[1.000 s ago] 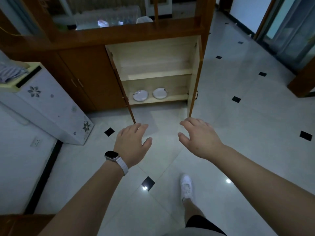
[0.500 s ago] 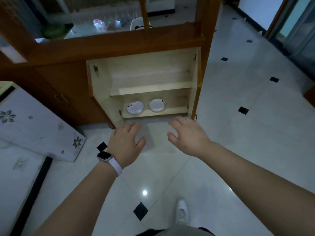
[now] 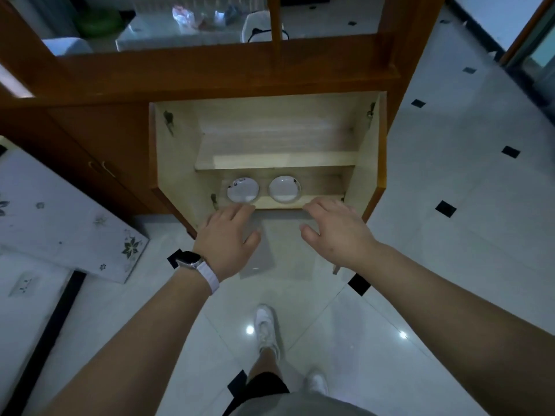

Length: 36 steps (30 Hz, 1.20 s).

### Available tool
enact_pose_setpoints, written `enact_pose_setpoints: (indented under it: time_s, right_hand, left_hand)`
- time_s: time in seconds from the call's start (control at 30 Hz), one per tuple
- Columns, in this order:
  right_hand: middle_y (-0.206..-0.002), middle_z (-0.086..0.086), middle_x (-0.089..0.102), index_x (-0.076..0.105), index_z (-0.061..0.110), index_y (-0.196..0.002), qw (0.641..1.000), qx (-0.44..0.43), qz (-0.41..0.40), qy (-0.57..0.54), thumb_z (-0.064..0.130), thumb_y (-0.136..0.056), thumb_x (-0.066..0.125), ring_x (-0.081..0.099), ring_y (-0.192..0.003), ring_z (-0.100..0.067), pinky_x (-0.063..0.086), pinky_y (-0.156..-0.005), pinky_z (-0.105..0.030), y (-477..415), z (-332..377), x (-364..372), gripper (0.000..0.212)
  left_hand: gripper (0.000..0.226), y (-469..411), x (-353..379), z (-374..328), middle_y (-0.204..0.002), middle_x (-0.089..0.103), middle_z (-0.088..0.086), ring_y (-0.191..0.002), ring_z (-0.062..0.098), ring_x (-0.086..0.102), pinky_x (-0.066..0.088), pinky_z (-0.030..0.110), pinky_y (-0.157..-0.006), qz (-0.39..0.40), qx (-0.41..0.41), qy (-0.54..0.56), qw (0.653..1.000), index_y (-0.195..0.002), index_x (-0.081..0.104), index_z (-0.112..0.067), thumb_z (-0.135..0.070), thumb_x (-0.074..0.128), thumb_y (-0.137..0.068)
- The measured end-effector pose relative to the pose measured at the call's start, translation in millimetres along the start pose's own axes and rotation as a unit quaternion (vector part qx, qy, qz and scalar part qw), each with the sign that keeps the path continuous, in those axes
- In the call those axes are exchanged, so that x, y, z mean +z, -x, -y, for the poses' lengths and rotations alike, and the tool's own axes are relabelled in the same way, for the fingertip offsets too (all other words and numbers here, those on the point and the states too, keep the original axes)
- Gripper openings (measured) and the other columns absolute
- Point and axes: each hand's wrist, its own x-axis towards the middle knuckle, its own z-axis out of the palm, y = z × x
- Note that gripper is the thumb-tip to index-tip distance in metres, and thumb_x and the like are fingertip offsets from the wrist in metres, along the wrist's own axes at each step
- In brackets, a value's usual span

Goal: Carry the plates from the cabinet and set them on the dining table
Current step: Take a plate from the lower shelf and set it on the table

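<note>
Two white plates lie side by side on the bottom shelf of the open wooden cabinet: the left plate has small marks at its far rim, the right plate looks plain. My left hand, a watch with a white strap on its wrist, reaches palm down to the shelf's front edge just below the left plate. Just right of the right plate, my right hand hovers at the same edge. Both hands are empty with fingers spread, touching neither plate.
Both cabinet doors stand swung open to either side. A white appliance with flower prints stands at the left. Above the cabinet, an opening shows a table with clutter. The floor is glossy white tile; my feet in white shoes are below.
I have stepped closer to the cabinet. Both hands moved forward from mid-air over the floor to the front edge of the bottom shelf, and the plates appear larger.
</note>
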Motion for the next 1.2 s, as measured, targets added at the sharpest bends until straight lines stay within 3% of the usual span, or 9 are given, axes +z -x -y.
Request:
enact_pose_setpoints:
  time_s: [0.4,0.57,0.7,0.8,0.97,1.13,1.2]
  right_hand:
    - [-0.139,0.001,0.049,0.046,0.022,-0.139,0.998,0.045,0.034,0.033,0.045,-0.095,0.042,0.042,-0.126,-0.021,0.038,-0.101,-0.038,-171,-15,25,0.049]
    - [-0.129,-0.002,0.057,0.057,0.017,-0.128,0.997,0.075,0.008,0.012,0.045,-0.090,0.041,0.051,-0.119,-0.025,0.043,-0.096,-0.040,-216,-20,48,0.050]
    - [-0.129,-0.004,0.058,0.058,0.015,-0.128,0.994,0.099,0.041,0.013,0.047,-0.090,0.040,0.051,-0.118,-0.026,0.038,-0.096,-0.038,-244,-37,77,0.052]
    - [-0.125,-0.006,0.062,0.060,0.014,-0.126,0.994,0.102,0.036,0.009,0.047,-0.089,0.041,0.057,-0.112,-0.028,0.043,-0.091,-0.040,-270,-58,114,0.053]
    - [-0.137,-0.004,0.054,0.052,0.017,-0.135,0.991,0.114,0.076,0.007,0.043,-0.094,0.049,0.048,-0.125,-0.024,0.038,-0.101,-0.039,-329,-109,197,0.049]
    - [-0.124,-0.009,0.060,0.057,0.010,-0.128,0.988,0.140,0.063,-0.020,0.039,-0.094,0.050,0.055,-0.113,-0.030,0.045,-0.089,-0.038,-389,-166,313,0.045]
    - [-0.125,-0.010,0.058,0.056,0.010,-0.128,0.986,0.151,0.062,-0.039,0.039,-0.095,0.049,0.054,-0.115,-0.028,0.046,-0.091,-0.039,-416,-187,364,0.045]
  left_hand:
    - [0.059,-166,59,89,-0.141,0.048,0.007,-0.128,0.028,0.043,0.032,0.043,-0.105,0.061,0.028,0.018,0.998,-0.136,0.048,-0.022,-0.050,0.034,-0.086]
    - [0.060,-219,95,111,-0.145,0.043,0.007,-0.131,0.028,0.039,0.028,0.042,-0.106,0.101,0.000,0.025,0.995,-0.136,0.046,-0.021,-0.048,0.031,-0.085]
    - [0.059,-250,127,125,-0.145,0.044,0.009,-0.130,0.029,0.040,0.028,0.043,-0.106,0.120,-0.003,0.034,0.992,-0.137,0.046,-0.019,-0.047,0.034,-0.087]
    - [0.057,-274,158,134,-0.149,0.038,0.011,-0.134,0.028,0.034,0.022,0.040,-0.109,0.125,-0.009,0.049,0.991,-0.142,0.041,-0.017,-0.043,0.037,-0.091]
    - [0.055,-316,252,146,-0.152,0.035,0.009,-0.136,0.028,0.033,0.019,0.039,-0.112,0.145,-0.042,0.064,0.987,-0.143,0.039,-0.018,-0.042,0.043,-0.094]
    - [0.051,-346,385,173,-0.144,0.045,0.007,-0.129,0.028,0.041,0.031,0.040,-0.106,0.157,-0.076,0.080,0.981,-0.139,0.044,-0.018,-0.041,0.044,-0.094]
    - [0.050,-358,444,190,-0.142,0.047,0.008,-0.127,0.028,0.042,0.032,0.039,-0.103,0.160,-0.093,0.083,0.979,-0.138,0.046,-0.017,-0.040,0.046,-0.094]
